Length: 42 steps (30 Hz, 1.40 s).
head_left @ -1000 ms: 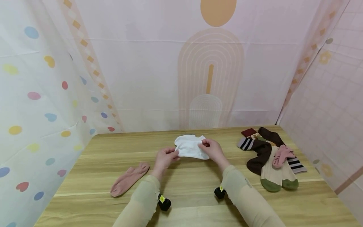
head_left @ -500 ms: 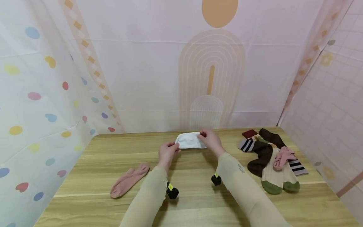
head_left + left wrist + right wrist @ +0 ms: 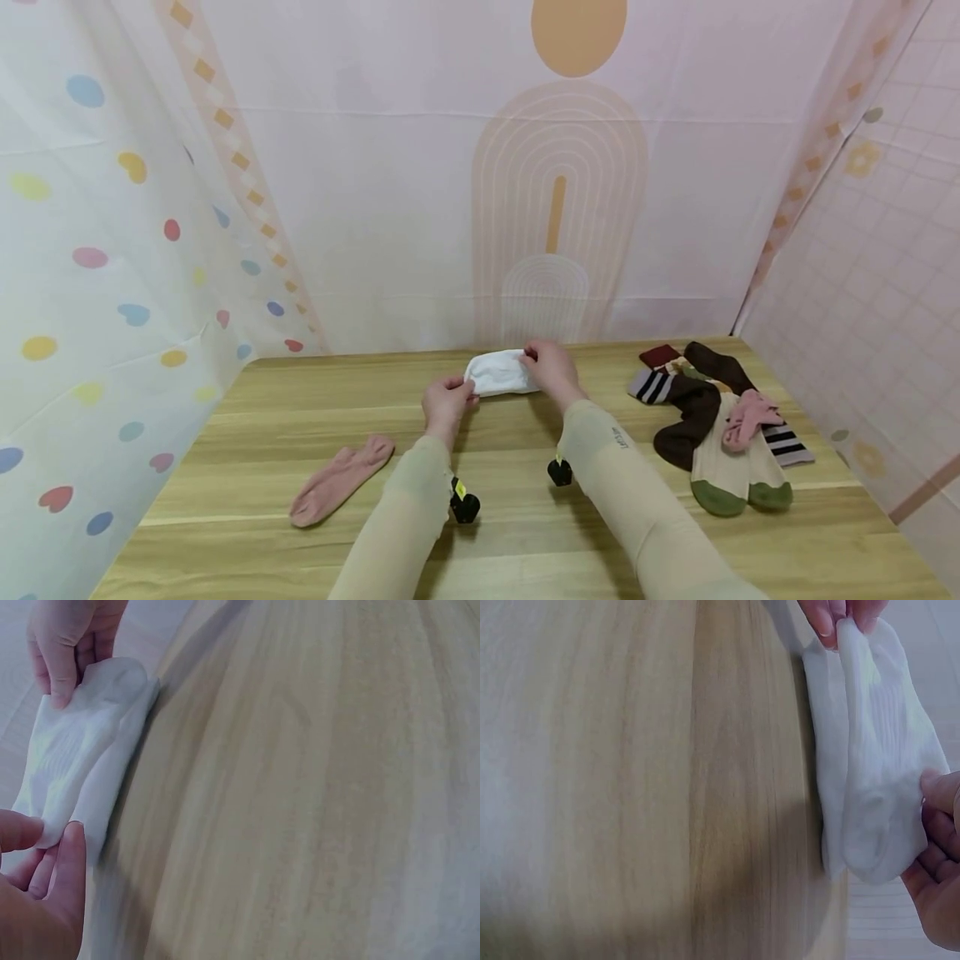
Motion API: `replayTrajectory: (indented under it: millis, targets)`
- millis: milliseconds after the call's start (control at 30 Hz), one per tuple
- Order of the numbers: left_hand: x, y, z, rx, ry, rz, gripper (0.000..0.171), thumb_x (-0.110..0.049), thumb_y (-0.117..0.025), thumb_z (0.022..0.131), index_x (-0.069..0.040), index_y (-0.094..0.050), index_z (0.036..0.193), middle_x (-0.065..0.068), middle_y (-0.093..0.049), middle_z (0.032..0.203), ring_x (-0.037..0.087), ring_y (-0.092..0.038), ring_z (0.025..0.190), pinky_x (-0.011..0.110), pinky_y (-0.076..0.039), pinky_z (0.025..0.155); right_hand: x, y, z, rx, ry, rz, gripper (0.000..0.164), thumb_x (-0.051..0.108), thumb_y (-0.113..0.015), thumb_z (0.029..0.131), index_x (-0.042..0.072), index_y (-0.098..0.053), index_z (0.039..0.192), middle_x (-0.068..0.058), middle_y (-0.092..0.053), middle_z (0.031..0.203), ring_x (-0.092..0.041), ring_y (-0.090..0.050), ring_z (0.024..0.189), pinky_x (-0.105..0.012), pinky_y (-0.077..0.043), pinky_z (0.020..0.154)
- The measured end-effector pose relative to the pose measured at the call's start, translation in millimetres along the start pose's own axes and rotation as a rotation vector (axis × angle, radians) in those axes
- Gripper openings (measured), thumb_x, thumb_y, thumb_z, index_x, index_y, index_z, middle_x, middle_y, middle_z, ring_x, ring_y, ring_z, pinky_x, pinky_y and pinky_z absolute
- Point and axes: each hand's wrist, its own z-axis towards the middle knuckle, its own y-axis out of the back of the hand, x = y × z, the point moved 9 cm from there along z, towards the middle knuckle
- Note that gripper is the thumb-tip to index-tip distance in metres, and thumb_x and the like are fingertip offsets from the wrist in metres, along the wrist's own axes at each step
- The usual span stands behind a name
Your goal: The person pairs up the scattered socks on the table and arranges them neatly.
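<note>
Near the table's back edge, both hands hold a white sock (image 3: 497, 373) stretched out sideways. My left hand (image 3: 446, 406) pinches its left end between thumb and fingers. My right hand (image 3: 553, 372) grips the other end from above, partly covering it. Up close in the left wrist view, the white fabric (image 3: 71, 761) lies in layers, one over another. From the right wrist view, a ribbed patch shows on the upper white layer (image 3: 881, 750); whether this is one folded sock or two, I cannot tell. A pink sock (image 3: 341, 482) lies flat, left of my left forearm.
On the right of the wooden table (image 3: 247, 433) lies a heap of socks: dark brown ones (image 3: 686, 425) with striped cuffs, cream ones (image 3: 720, 458) with green toes, a pink bundle (image 3: 750, 419) on top and a dark red piece (image 3: 660, 357). A patterned curtain (image 3: 375, 208) hangs behind.
Both hands have carried the white sock away from me toward the back edge and lowered it. The right hand has shifted slightly left over the last half second.
</note>
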Motion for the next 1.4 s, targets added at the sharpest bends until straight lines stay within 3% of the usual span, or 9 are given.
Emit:
replayTrajectory:
  millis: [467, 900, 1400]
  targets:
    - [-2.0, -1.6, 6.2, 0.003, -0.010, 0.087, 0.026, -0.005, -0.066, 0.083, 0.012, -0.062, 0.102, 0.022, -0.065, 0.086, 0.016, -0.064, 0.060, 0.031, -0.055, 0.064, -3.1, -7.3, 4.4, 0.041, -0.020, -0.121, 0.008, 0.019, -0.062, 0.089, 0.013, -0.066, 0.087, 0.000, -0.064, 0.084, -0.019, -0.058, 0.079, -0.036, -0.046, 0.070]
    - [4.0, -4.3, 12.6, 0.022, 0.005, 0.091, 0.025, -0.003, -0.066, 0.082, 0.011, -0.062, 0.102, 0.020, -0.064, 0.088, 0.017, -0.064, 0.063, 0.029, -0.055, 0.063, -7.1, -10.6, 4.5, 0.009, 0.001, -0.109, 0.014, 0.017, -0.064, 0.087, 0.014, -0.058, 0.074, 0.001, -0.056, 0.073, -0.018, -0.050, 0.069, -0.033, -0.041, 0.060]
    - [1.3, -4.2, 8.3, 0.020, -0.003, 0.149, 0.020, -0.003, -0.064, 0.083, 0.009, -0.061, 0.099, 0.018, -0.061, 0.089, 0.022, -0.065, 0.068, 0.031, -0.055, 0.064, -9.1, -18.0, 6.5, -0.001, -0.013, -0.112, 0.009, 0.018, -0.062, 0.089, 0.015, -0.068, 0.083, 0.002, -0.065, 0.085, -0.017, -0.058, 0.079, -0.034, -0.047, 0.069]
